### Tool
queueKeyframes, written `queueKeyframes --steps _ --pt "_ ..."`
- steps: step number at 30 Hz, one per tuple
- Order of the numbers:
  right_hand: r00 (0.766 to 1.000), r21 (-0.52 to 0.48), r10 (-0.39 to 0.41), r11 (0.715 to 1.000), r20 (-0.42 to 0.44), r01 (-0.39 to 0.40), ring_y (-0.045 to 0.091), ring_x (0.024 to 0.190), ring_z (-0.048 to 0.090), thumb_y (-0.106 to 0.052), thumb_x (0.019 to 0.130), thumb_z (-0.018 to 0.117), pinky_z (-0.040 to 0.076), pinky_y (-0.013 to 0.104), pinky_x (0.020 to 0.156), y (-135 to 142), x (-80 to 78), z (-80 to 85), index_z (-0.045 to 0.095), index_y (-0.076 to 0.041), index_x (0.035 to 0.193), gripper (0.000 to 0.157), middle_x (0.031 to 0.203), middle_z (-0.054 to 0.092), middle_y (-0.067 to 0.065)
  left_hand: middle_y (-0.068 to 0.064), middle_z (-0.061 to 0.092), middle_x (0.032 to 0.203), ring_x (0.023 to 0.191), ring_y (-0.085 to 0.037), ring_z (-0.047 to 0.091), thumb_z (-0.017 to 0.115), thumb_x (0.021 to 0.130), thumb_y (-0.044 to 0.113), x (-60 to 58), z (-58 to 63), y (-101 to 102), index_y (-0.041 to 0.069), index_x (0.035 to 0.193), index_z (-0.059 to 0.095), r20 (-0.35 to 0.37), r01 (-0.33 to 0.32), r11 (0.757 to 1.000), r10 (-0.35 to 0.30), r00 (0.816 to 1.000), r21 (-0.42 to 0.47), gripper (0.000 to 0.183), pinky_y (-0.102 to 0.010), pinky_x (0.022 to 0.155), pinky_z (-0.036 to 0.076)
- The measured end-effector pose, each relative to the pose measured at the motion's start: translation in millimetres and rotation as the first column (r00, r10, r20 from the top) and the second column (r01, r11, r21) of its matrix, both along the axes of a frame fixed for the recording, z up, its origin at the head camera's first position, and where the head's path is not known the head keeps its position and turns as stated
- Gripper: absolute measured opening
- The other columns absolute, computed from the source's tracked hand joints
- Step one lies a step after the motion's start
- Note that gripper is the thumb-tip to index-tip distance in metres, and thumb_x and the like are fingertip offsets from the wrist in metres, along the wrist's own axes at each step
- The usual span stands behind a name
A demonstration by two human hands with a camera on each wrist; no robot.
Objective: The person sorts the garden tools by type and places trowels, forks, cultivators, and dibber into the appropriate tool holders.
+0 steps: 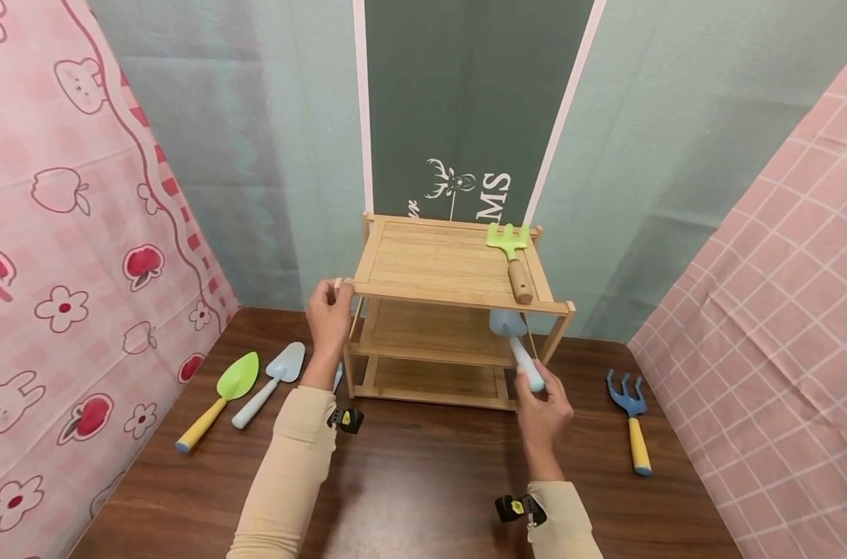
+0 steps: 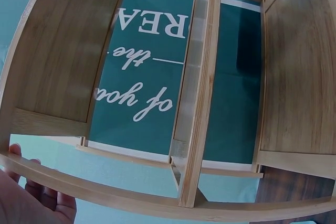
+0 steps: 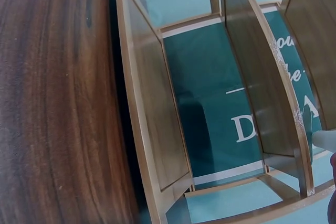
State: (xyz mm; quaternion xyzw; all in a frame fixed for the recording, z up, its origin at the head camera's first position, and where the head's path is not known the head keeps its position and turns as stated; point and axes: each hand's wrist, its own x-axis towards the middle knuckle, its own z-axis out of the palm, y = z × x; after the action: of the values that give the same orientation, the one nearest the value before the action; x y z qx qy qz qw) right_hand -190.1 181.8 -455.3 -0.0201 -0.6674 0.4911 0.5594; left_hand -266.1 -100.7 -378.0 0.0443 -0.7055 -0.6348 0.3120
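Observation:
A three-tier wooden shelf rack (image 1: 430,260) stands on the brown table. My left hand (image 1: 330,318) holds the rack's upper left front corner; in the left wrist view its fingers (image 2: 50,195) curl round the wooden frame. My right hand (image 1: 545,411) grips the pale blue handle of a garden trowel (image 1: 524,359). The trowel's blade points into the right side of the rack, just below the top tier and above the middle one. On the top tier, at the right, lies a green hand rake (image 1: 518,279) with a wooden handle.
Left on the table (image 1: 409,481) lie a green trowel (image 1: 237,376) with a yellow handle and a pale blue trowel (image 1: 286,363). A blue hand fork (image 1: 638,442) with a yellow handle lies at the right. A small blue piece shows behind my left wrist. Cloth hangs around.

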Motion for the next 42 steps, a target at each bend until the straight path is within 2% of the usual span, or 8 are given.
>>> queueKeyframes --steps 2,9,16,22,32,42 --pt "1.0 0.009 -0.02 1.0 0.007 0.02 0.016 0.076 0.06 0.016 0.064 0.074 0.042 0.011 0.066 -0.2 -4.7 -0.4 0.068 0.014 0.088 0.025 0.083 0.064 0.028 -0.005 0.044 0.071 0.069 -0.019 0.042 0.058 0.089 0.026 -0.3 0.2 0.3 0.007 0.076 0.051 0.001 -0.002 1.0 0.002 1.0 -0.004 0.024 -0.033 0.066 0.032" --pt "0.997 0.024 -0.067 0.998 0.033 0.066 0.026 0.071 0.06 0.007 0.064 0.079 0.04 0.007 0.063 11.8 -32.6 -23.6 0.071 0.006 0.089 0.026 0.084 0.067 0.02 -0.005 0.042 0.068 0.067 -0.02 0.041 0.058 0.089 0.025 -1.1 0.8 1.4 0.008 0.076 0.051 -0.014 0.002 1.0 -0.002 1.0 -0.002 0.023 -0.032 0.064 0.032" --pt "0.992 0.024 -0.11 0.994 0.059 0.108 0.034 0.07 0.062 -0.001 0.066 0.079 0.038 0.01 0.066 12.6 -44.9 -28.2 0.072 0.003 0.088 0.023 0.081 0.068 0.018 -0.004 0.042 0.067 0.067 -0.019 0.041 0.058 0.088 0.024 -1.7 1.1 2.7 0.007 0.075 0.051 -0.019 -0.005 1.0 0.005 1.0 -0.004 0.023 -0.032 0.064 0.031" --pt "0.986 0.037 -0.146 0.989 0.075 0.143 0.034 0.066 0.061 -0.004 0.066 0.078 0.04 0.015 0.062 12.5 -51.3 -28.4 0.073 0.003 0.088 0.023 0.078 0.067 0.018 -0.004 0.042 0.066 0.066 -0.019 0.041 0.059 0.088 0.023 -2.2 0.9 3.3 0.006 0.075 0.052 -0.028 -0.008 1.0 0.008 1.0 0.0 0.022 -0.032 0.063 0.032" --pt "0.985 0.126 -0.149 0.983 0.092 0.137 0.038 0.068 0.061 -0.007 0.067 0.076 0.044 0.047 0.059 11.7 -55.0 -22.5 0.071 0.005 0.088 0.024 0.079 0.065 0.021 -0.004 0.044 0.069 0.069 -0.019 0.042 0.059 0.088 0.024 -1.4 1.2 1.7 0.005 0.079 0.055 -0.014 -0.011 1.0 0.011 1.0 0.004 0.022 -0.033 0.065 0.033" --pt "0.98 0.159 -0.126 0.982 0.152 0.102 0.032 0.067 0.057 -0.009 0.068 0.076 0.043 0.043 0.058 5.8 -54.2 -18.6 0.061 0.004 0.084 0.026 0.078 0.059 0.019 -0.005 0.045 0.07 0.07 -0.019 0.043 0.058 0.088 0.025 -1.1 -0.6 0.7 0.005 0.077 0.053 -0.016 -0.012 1.0 0.012 1.0 0.002 0.023 -0.033 0.066 0.033"
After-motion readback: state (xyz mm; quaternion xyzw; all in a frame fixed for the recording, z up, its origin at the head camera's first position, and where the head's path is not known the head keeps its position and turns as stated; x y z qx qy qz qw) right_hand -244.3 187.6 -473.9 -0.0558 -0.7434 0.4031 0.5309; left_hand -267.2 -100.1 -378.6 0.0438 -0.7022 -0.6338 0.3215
